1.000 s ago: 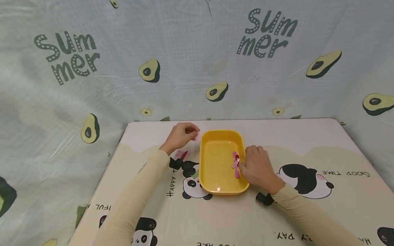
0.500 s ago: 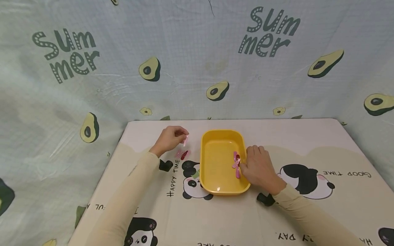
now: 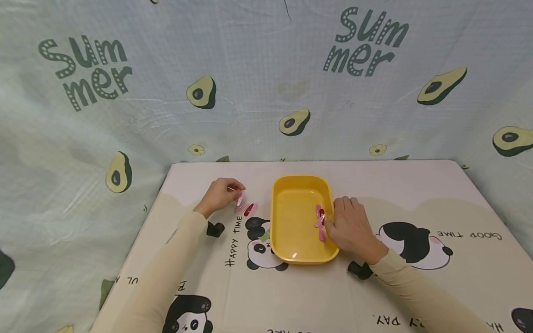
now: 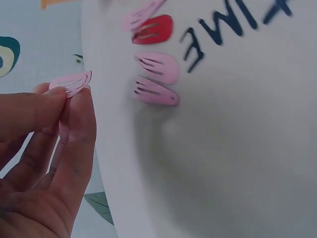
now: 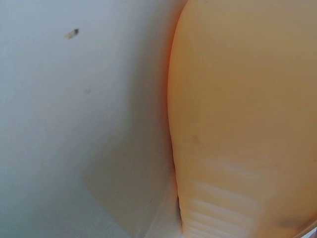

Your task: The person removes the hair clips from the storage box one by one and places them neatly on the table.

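Note:
My left hand [image 3: 220, 196] pinches a pink hair clip [image 4: 72, 84] between thumb and fingertips, held up over the tablecloth. Just below it lies a loose row: a red snap clip [image 4: 154, 30] with a pink one [image 4: 141, 16] against it, and two more pink clips [image 4: 161, 68] side by side. My right hand [image 3: 351, 229] grips the right rim of a yellow tray [image 3: 293, 226], thumb over the inside edge. Near that thumb, several pink and dark red clips [image 3: 322, 234] lie in the tray. The right wrist view shows mostly the tray's outer wall [image 5: 237, 109].
A panda-print cloth [image 3: 308, 300] covers the table, whose back edge runs behind the tray. Beyond it hangs an avocado-print curtain [image 3: 250, 69]. Tablecloth lies between the row of clips and the tray's left wall.
My left hand has moved left and toward me, away from the tray's far left corner to beside the row, still pinching the pink clip. The right hand has stayed on the tray.

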Demonstrator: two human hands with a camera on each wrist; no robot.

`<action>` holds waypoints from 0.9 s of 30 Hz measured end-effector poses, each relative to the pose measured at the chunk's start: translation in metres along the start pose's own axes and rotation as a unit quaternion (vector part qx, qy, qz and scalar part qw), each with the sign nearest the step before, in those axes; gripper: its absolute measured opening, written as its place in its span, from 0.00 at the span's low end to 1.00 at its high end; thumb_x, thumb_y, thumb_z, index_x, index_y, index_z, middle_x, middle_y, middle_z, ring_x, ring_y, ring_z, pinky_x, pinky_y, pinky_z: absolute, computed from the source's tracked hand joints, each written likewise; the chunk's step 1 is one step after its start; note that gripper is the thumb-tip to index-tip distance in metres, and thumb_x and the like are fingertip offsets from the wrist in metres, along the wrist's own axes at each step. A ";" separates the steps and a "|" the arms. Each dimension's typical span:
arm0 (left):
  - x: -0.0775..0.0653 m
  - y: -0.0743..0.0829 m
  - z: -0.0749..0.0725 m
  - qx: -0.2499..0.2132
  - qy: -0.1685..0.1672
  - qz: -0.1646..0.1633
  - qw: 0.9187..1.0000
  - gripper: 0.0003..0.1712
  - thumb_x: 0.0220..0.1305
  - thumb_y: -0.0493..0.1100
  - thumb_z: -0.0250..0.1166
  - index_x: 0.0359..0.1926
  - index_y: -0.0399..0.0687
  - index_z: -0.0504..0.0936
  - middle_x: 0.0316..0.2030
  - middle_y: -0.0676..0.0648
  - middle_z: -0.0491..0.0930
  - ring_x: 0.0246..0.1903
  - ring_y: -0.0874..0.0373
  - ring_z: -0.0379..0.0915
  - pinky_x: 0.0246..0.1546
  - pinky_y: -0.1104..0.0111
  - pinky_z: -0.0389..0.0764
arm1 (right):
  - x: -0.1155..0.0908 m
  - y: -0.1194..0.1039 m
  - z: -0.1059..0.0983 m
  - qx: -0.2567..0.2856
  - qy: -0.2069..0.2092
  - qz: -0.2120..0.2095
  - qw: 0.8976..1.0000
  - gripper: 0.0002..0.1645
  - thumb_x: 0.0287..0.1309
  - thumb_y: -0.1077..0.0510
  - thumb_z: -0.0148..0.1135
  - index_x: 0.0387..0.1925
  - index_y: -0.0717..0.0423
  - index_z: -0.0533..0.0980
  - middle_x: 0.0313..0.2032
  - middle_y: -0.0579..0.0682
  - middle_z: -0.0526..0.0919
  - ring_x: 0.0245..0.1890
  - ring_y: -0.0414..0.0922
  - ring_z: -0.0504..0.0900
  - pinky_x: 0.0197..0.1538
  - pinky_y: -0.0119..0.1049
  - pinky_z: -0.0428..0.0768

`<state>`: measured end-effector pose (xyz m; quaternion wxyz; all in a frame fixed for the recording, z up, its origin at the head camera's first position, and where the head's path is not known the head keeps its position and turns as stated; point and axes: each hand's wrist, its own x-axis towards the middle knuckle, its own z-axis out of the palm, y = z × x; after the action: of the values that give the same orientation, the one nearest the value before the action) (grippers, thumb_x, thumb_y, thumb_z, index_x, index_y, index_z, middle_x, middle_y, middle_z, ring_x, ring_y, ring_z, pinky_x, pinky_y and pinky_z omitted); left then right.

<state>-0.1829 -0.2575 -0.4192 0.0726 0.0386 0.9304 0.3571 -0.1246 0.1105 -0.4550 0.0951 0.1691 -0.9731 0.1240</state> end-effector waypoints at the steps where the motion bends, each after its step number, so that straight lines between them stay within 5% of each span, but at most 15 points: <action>1: 0.000 -0.002 0.000 0.002 0.000 -0.001 1.000 0.12 0.72 0.38 0.63 0.51 0.40 0.87 0.50 0.38 0.86 0.48 0.46 0.84 0.52 0.57 0.84 | 0.000 0.000 0.000 0.001 0.000 0.000 1.000 0.19 0.58 0.53 0.58 0.42 0.66 0.70 0.31 0.54 0.67 0.36 0.52 0.64 0.40 0.41 0.60; 18: 0.001 -0.015 0.007 0.042 -0.003 -0.017 0.999 0.11 0.72 0.37 0.63 0.50 0.43 0.88 0.52 0.40 0.86 0.49 0.48 0.77 0.58 0.55 0.80 | -0.001 -0.001 0.000 0.011 -0.001 0.002 1.000 0.19 0.58 0.54 0.57 0.43 0.67 0.71 0.31 0.54 0.67 0.37 0.53 0.65 0.41 0.42 0.61; 27: 0.001 -0.021 0.008 0.045 -0.008 -0.026 0.999 0.11 0.71 0.38 0.64 0.50 0.43 0.89 0.49 0.41 0.87 0.44 0.51 0.77 0.47 0.64 0.79 | -0.001 0.000 0.000 0.008 0.000 0.001 1.000 0.18 0.58 0.54 0.57 0.42 0.66 0.70 0.31 0.54 0.67 0.37 0.53 0.64 0.41 0.42 0.60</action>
<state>-0.1833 -0.2673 -0.4394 0.0876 0.0208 0.9457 0.3122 -0.1237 0.1107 -0.4551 0.0934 0.1691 -0.9722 0.1323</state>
